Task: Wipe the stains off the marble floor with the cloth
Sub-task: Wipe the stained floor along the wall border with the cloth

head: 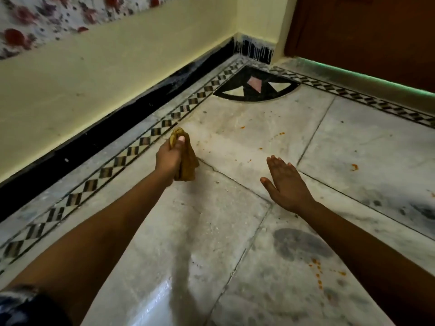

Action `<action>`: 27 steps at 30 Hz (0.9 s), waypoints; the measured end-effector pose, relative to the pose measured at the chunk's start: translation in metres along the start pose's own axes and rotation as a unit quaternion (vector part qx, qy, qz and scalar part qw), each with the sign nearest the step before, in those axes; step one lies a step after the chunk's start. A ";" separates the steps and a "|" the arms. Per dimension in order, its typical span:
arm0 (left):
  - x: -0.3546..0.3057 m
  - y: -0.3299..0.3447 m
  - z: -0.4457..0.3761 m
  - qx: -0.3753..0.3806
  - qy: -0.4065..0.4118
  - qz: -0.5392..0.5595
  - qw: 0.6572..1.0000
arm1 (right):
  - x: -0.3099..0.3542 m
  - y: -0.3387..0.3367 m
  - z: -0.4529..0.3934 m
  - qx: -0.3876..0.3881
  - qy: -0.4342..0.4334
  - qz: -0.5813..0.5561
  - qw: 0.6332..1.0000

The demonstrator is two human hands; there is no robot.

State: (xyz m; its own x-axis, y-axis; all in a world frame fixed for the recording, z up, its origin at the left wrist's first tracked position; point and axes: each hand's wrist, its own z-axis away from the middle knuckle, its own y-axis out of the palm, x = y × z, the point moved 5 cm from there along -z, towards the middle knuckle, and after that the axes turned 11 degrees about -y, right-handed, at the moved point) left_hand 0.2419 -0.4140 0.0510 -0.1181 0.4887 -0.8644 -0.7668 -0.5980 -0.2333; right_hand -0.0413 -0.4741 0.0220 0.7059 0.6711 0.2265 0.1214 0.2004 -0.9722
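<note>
My left hand [169, 158] grips a bunched mustard-yellow cloth [187, 164], thumb on top, held just above the white marble floor [235, 231] near the patterned border. My right hand [286, 183] is flat with straight fingers, palm down, over the floor to the right of the cloth. Small orange stains dot the marble: some ahead of the hands [279, 134], one on the right slab [354, 167], and a cluster near my right forearm [317, 269].
A checkered inlay border [131, 152] runs along a black skirting [106, 135] under a yellow wall. A black fan-shaped inlay [237, 83] fills the corner. A brown door [364, 36] stands at the far right. Dark grey smudges [299, 245] mark the near slab.
</note>
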 end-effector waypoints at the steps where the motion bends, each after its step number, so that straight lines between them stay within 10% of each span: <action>1: -0.003 0.004 -0.005 -0.001 0.009 -0.021 1.000 | -0.002 0.003 0.000 0.001 0.014 -0.006 1.000; 9: -0.017 0.048 -0.059 -0.160 0.209 -0.391 0.882 | -0.033 0.055 -0.034 -0.027 0.080 -0.027 0.996; 14: 0.044 0.097 -0.081 0.026 0.187 -0.568 0.801 | -0.044 0.071 -0.062 -0.063 0.082 -0.027 0.994; 19: 0.059 0.103 -0.086 -0.032 0.199 -0.509 0.837 | -0.063 0.087 -0.068 -0.105 0.093 -0.016 0.990; 27: 0.029 0.141 -0.153 0.014 0.128 -0.583 0.802 | -0.079 0.097 -0.074 -0.132 0.139 -0.001 0.981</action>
State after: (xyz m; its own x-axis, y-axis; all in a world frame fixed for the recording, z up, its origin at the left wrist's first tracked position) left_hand 0.2268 -0.5812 -0.0748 0.8203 0.5569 -0.1303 -0.2768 0.1872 -0.9425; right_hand -0.0341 -0.5605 -0.0952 0.8638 0.4433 0.2394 0.2741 -0.0150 -0.9616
